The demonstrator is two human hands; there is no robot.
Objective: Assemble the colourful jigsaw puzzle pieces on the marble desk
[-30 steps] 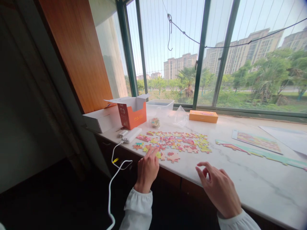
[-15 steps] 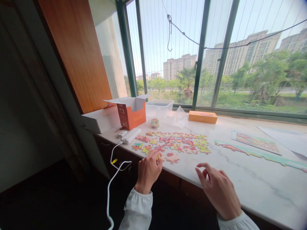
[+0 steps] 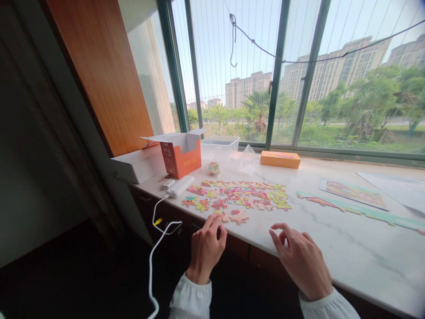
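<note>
Cardboard puzzle pieces (image 3: 239,216) by left hand (image 3: 207,249), fingers half-bent, hold unclear; right hand (image 3: 301,259) loosely curled, visibly empty; possible drop off counter (image 3: 332,235) edge from overlong sweep.

Loose puzzle pieces (image 3: 264,204) lie near the front edge of the bench (image 3: 358,248). To their left rests a charger block (image 3: 181,187), its cable (image 3: 151,270) hanging over the front. Behind these, left to right, stand a box (image 3: 136,167), a carton (image 3: 186,164), a tub (image 3: 229,146), a bag (image 3: 249,162) and a slim box (image 3: 280,161) beneath the window (image 3: 273,106). A pouch (image 3: 213,168) sits before the tub. At right, a puzzle strip (image 3: 358,210) lies before a picture card (image 3: 353,192).
</note>
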